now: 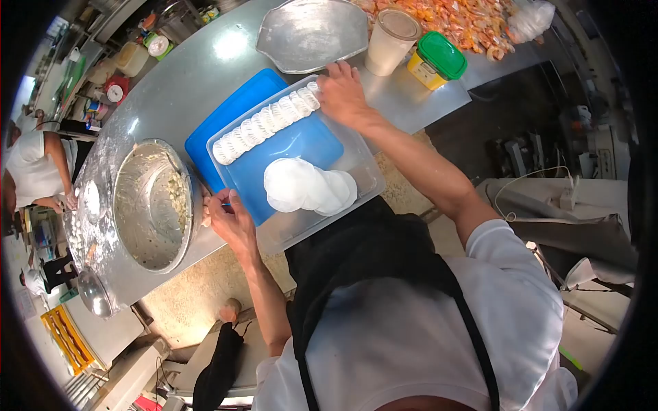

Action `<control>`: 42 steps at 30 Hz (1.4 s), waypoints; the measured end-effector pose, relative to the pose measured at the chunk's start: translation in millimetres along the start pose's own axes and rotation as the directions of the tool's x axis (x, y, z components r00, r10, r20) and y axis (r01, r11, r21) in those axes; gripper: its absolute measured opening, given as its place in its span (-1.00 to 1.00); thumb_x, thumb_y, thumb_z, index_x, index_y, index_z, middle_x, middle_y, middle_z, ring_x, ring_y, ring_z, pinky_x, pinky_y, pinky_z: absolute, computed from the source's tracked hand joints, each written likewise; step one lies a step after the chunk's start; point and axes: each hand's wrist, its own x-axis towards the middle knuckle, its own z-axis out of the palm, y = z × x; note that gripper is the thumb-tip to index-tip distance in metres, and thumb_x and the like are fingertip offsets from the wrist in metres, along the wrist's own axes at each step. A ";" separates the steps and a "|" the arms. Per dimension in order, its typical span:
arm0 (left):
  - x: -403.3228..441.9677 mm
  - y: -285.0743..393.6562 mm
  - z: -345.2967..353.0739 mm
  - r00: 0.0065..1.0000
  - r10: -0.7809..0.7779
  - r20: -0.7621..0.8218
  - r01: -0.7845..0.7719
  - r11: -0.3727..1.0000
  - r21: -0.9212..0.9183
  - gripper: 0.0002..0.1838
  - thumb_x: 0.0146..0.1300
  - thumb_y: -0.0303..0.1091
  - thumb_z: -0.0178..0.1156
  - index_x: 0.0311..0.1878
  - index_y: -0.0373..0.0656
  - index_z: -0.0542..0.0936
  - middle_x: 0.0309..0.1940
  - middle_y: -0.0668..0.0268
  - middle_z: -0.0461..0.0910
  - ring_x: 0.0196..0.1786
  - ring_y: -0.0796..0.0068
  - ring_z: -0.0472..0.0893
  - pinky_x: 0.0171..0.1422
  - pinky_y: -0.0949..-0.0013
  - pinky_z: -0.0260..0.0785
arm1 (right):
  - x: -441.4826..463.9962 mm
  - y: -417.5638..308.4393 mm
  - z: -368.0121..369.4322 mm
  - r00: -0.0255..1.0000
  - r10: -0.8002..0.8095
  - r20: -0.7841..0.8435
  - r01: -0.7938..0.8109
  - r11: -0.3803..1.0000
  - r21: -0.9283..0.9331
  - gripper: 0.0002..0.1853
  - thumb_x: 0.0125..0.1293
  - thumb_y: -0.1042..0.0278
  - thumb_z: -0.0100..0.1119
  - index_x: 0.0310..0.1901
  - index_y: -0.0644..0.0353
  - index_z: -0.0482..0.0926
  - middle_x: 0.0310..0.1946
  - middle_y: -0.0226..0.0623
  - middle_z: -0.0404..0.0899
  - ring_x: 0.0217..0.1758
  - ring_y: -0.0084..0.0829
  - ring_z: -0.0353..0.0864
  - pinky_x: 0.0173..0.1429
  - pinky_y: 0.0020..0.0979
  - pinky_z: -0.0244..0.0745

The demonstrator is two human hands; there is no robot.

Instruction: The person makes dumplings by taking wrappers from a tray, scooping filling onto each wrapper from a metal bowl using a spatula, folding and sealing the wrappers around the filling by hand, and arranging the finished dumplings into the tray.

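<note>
A clear plastic container (373, 161) sits tilted at the table's edge, close against my apron. Inside it, a row of overlapping thin white rounds (267, 123), like dough wrappers, lies along the far side. A looser pile of larger-looking white rounds (308, 186) rests at the near side. My left hand (232, 218) is closed at the container's left edge, thumb and fingers pinched together. My right hand (341, 94) curls over the far right corner, beside the end of the row; its fingertips are partly hidden. Under the container shows a blue lid or board (240, 103).
Left stands a large metal bowl (147, 233) with mixture on its wall, near a floury patch and a small metal bowl (94, 293). Beyond are a metal tray (312, 34), a lidded tub (391, 44), a green-lidded tub (439, 58) and orange pieces (452, 20). Another person (41, 164) works at left.
</note>
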 end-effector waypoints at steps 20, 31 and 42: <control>5.2 -7.3 4.2 0.998 -0.017 0.059 0.029 0.977 -0.212 -0.71 0.46 -0.19 0.26 -0.11 -0.30 0.65 -0.42 0.32 0.58 -0.44 0.57 0.43 -0.36 0.43 0.29 | 41.6 -17.6 -26.3 0.801 0.348 0.487 -0.426 0.903 0.055 -0.73 0.06 0.41 0.28 -0.19 0.32 0.73 0.02 0.08 0.71 0.14 0.04 0.70 0.19 -0.07 0.61; 5.6 -14.9 -4.3 0.997 -0.046 0.069 0.062 0.966 -0.251 -0.76 0.42 -0.30 0.26 -0.12 -0.35 0.64 -0.39 0.28 0.59 -0.46 0.54 0.39 -0.37 0.40 0.28 | 59.3 0.7 -33.7 0.651 0.367 0.664 -0.618 0.765 0.183 -0.85 0.01 0.37 0.39 -0.43 0.28 0.72 -0.52 -0.17 0.64 -0.49 -0.30 0.64 -0.43 -0.26 0.55; 10.0 -14.9 -3.1 0.998 0.027 0.052 -0.016 0.981 -0.194 -0.77 0.43 -0.31 0.24 -0.15 -0.34 0.66 -0.40 0.22 0.59 -0.45 0.48 0.45 -0.34 0.34 0.34 | 2.9 -71.4 -34.8 0.597 -0.018 0.802 -0.781 0.216 0.586 -0.72 0.17 0.18 0.48 -0.21 0.18 0.70 -0.56 -0.52 0.39 -0.63 -0.64 0.22 -0.58 -0.45 0.22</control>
